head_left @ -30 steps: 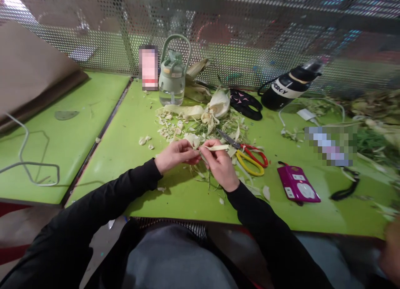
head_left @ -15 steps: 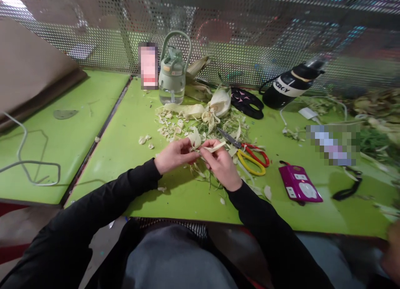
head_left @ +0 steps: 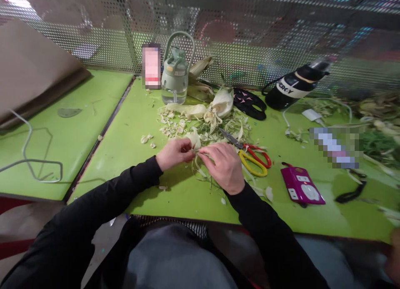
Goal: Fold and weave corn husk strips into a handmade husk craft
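Observation:
My left hand (head_left: 175, 153) pinches a pale corn husk piece (head_left: 193, 137), whose petal-like part stands up beyond the fingertips. Close beside it, my right hand (head_left: 224, 166) has thumb and index finger pressed together at the base of the same piece; a thin strand seems to lie between the two hands, but the fingers cover most of it. Scissors (head_left: 250, 153) with one red and one yellow handle lie just right of my right hand, blades pointing away. Cut husk scraps (head_left: 175, 126) and green shreds are spread beyond and under my hands.
Whole corn husks (head_left: 223, 102) lie behind the scraps. A pale green water bottle (head_left: 175, 78) and a phone (head_left: 151, 68) stand by the perforated metal screen. Rightward are a black bottle (head_left: 289, 89), a purple power adapter (head_left: 303, 187) and a blurred-out device (head_left: 336, 147). Grey wire (head_left: 29, 159) lies left.
My right hand has turned over, so its back now faces up. The pale strip that stuck out past its fingers is no longer visible. My left hand stays on the husk piece.

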Motion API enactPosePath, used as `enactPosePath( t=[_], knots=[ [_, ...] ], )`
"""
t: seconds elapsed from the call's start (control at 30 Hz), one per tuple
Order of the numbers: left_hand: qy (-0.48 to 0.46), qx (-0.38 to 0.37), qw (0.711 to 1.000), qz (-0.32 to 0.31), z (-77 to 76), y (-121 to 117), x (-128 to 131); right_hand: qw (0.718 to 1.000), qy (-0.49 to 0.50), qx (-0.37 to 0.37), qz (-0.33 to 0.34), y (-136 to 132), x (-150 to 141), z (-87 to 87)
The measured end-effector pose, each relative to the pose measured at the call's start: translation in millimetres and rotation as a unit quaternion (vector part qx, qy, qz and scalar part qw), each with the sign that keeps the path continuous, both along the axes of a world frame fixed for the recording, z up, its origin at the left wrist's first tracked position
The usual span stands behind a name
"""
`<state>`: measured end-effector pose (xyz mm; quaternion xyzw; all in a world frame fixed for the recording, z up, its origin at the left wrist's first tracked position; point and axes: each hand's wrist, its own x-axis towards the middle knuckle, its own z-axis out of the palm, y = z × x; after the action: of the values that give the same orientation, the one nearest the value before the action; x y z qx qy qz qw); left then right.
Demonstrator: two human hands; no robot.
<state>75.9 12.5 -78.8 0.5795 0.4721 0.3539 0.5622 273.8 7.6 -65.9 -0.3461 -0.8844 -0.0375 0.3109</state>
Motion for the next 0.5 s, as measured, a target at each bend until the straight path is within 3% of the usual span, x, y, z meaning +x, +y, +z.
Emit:
enactPosePath(
  t=[0.1, 0.23, 0.3, 0.4, 0.43, 0.5],
  knots=[
    [-0.006, -0.007, 0.998, -0.069, 0.0, -1.1, -1.4, 0.999, 0.022, -0.030, 0.009, 4.0, 1.6, 0.0],
    [-0.072, -0.045, 0.992, -0.098, 0.8, -1.1, -1.4, 0.978, 0.120, -0.171, -0.009, 3.2, 1.5, 0.2],
    [-0.105, -0.061, 0.987, -0.109, 1.1, -1.5, -0.4, 0.935, 0.214, -0.283, -0.021, 3.2, 1.5, 0.2],
    [-0.136, -0.080, 0.981, -0.114, 1.4, -3.1, 1.8, 0.839, 0.331, -0.431, 0.010, 5.8, 2.4, 0.9],
    [-0.144, -0.084, 0.980, -0.113, 1.8, -3.7, 2.4, 0.821, 0.355, -0.447, 0.026, 6.7, 2.8, 1.9],
    [-0.162, -0.086, 0.977, -0.113, 3.5, -4.7, 2.9, 0.823, 0.359, -0.438, 0.041, 7.6, 3.5, 5.8]
  ],
)
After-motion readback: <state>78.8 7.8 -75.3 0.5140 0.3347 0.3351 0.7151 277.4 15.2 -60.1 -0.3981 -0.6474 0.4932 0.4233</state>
